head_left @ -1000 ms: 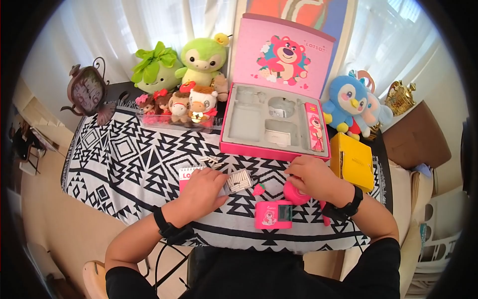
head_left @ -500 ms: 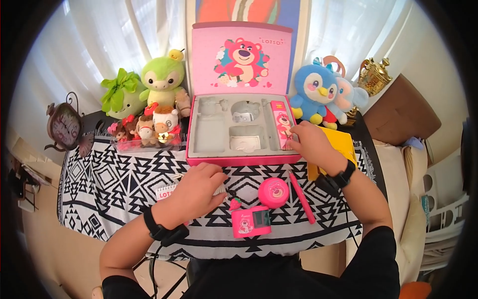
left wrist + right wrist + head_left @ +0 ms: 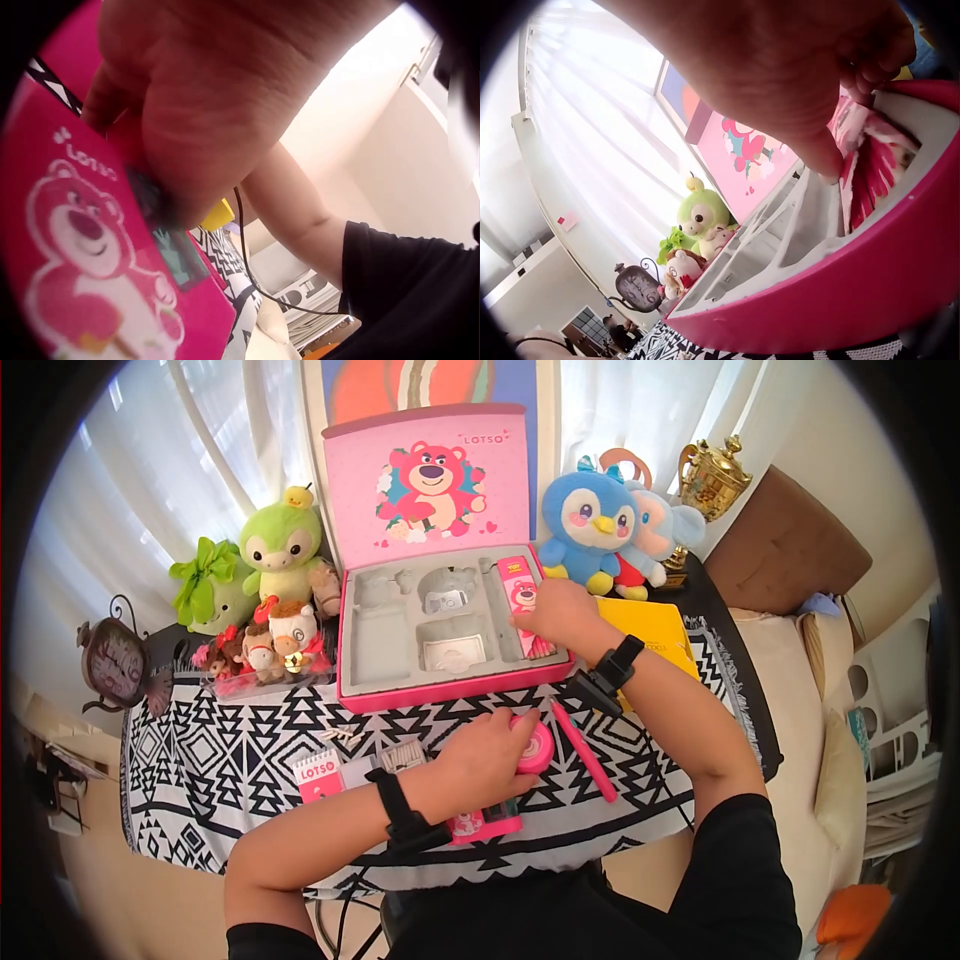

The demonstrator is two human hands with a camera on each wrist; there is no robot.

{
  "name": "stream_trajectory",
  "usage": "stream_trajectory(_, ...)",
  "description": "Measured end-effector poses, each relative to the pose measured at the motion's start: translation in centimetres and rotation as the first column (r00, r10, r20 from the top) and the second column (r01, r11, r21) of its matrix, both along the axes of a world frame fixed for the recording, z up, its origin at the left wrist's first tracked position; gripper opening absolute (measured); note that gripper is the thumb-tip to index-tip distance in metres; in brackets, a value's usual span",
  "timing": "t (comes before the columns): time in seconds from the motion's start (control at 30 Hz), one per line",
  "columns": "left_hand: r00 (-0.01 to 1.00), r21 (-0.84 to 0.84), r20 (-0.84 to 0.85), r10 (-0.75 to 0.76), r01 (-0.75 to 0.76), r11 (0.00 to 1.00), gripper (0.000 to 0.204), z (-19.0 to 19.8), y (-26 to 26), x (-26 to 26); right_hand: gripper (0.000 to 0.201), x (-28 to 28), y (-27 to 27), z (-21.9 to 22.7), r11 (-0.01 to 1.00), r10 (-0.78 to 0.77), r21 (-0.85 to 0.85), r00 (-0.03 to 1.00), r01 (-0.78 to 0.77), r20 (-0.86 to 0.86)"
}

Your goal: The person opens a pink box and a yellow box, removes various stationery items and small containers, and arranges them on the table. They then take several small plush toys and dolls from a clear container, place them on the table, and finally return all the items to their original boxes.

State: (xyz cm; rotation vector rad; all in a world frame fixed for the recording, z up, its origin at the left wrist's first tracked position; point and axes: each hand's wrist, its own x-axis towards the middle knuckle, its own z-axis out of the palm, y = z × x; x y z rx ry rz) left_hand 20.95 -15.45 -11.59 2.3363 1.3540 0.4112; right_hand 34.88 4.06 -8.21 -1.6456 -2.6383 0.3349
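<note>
At the right side of the open pink gift box (image 3: 455, 691), my right hand (image 3: 560, 618) pinches a long pink bear-printed packet (image 3: 516, 582) in its slot. Thumb and fingers lie on either side of the packet (image 3: 847, 176) in the right wrist view. My left hand (image 3: 478, 760) grips a round pink case (image 3: 540, 748) on the tablecloth by its left side; its fingertips are partly hidden. Under that hand sits a pink device with a small screen (image 3: 488, 826), partly covered; its bear print (image 3: 86, 240) shows close in the left wrist view.
A pink pen-like stick (image 3: 585, 755) lies right of the round case. Left are a LOTSO notepad (image 3: 318, 768), a pack of white sticks (image 3: 403, 755) and loose white sticks (image 3: 341, 735). Plush toys (image 3: 280, 545), a blue plush (image 3: 590, 525) and a yellow box (image 3: 655, 635) flank the gift box.
My right hand has gone from the round case up to the packet in the box. My left hand has shifted right, from the white sticks to the round case. The head view has turned right.
</note>
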Motion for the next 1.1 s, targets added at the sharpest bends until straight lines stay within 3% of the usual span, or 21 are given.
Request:
stream_trajectory(0.03,1.0,0.003,-0.003,-0.008,0.008,1.0,0.076,0.1,0.3,0.4,0.047,0.2,0.0,-0.5,1.0,-0.008,0.003,1.0,0.008,-0.003)
stream_trajectory(0.1,0.998,-0.043,-0.062,-0.012,0.009,0.999,0.077,0.4,1.1,1.1,0.047,0.4,0.2,-2.2,0.987,-0.077,0.123,0.977,0.103,-0.199)
stream_trajectory(0.33,0.989,-0.092,-0.056,-0.136,0.13,0.987,0.079,0.9,-1.5,3.3,0.044,1.8,0.6,-3.1,0.974,-0.046,0.185,0.917,0.128,-0.395)
stream_trajectory(0.4,0.984,-0.082,-0.1,-0.147,0.14,0.987,0.078,1.8,-1.7,3.3,0.037,2.9,-1.1,-0.9,0.999,-0.042,-0.015,0.804,0.042,-0.594)
stream_trajectory(0.43,0.992,-0.001,-0.033,-0.124,0.124,0.992,0.078,2.6,-1.5,2.8,0.037,3.7,-2.1,-0.7,0.999,-0.045,-0.016,0.803,0.043,-0.594)
stream_trajectory(0.47,0.993,0.078,0.036,-0.109,0.106,0.991,0.077,3.4,-1.2,2.2,0.033,4.6,-3.3,-0.9,0.964,-0.127,-0.249,0.666,-0.09,-0.735)
stream_trajectory(0.5,0.997,0.218,0.003,-0.08,0.078,0.973,0.077,4.6,-0.6,1.5,0.029,5.5,-4.6,-1.1,0.865,-0.253,-0.429,0.511,-0.261,-0.821)
stream_trajectory(0.53,0.996,0.218,0.001,-0.087,0.085,0.972,0.077,5.8,0.2,0.8,0.029,6.5,-5.8,-1.2,0.867,-0.256,-0.428,0.508,-0.256,-0.822)
stream_trajectory(0.6,0.968,0.552,-0.25,-0.014,0.154,0.82,0.079,7.8,1.9,-0.5,0.026,7.9,-8.2,-1.5,0.782,-0.232,-0.464,0.497,-0.416,-0.836)
stream_trajectory(0.73,0.905,0.578,-0.422,-0.057,0.317,0.752,0.07,5.9,5.1,-0.5,0.027,9.8,-10.2,-3.7,0.688,-0.281,-0.537,0.502,-0.489,-0.818)
stream_trajectory(0.8,0.822,0.168,-0.554,-0.136,0.27,0.948,0.049,5.4,6.1,0.4,0.029,10.4,-10.6,-4.4,0.655,-0.365,-0.548,0.416,-0.521,-0.833)
stream_trajectory(0.83,0.837,0.345,-0.538,-0.1,0.328,0.879,0.033,5.1,6.1,0.5,0.034,11.2,-10.7,-4.0,0.665,-0.35,-0.57,0.472,-0.483,-0.809)
stream_trajectory(0.87,0.834,0.34,-0.54,-0.115,0.341,0.876,0.033,5.9,5.9,1.0,0.034,12.1,-10.9,-4.0,0.669,-0.36,-0.572,0.465,-0.475,-0.808)
stream_trajectory(0.93,0.803,0.56,-0.596,0.006,0.41,0.72,0.029,8.5,5.2,1.8,0.039,13.4,-11.3,-4.2,0.529,-0.555,-0.695,0.421,-0.487,-0.717)
stream_trajectory(1.0,0.765,0.566,-0.642,0.052,0.427,0.705,0.031,8.8,5.4,2.1,0.04,14.4,-11.2,-5.2,0.49,-0.57,-0.699,0.416,-0.521,-0.709)
stream_trajectory(1.1,0.77,0.56,-0.638,0.005,0.46,0.689,0.031,8.9,5.6,2.7,0.032,15.2,-11.0,-6.1,0.456,-0.574,-0.697,0.416,-0.553,-0.705)
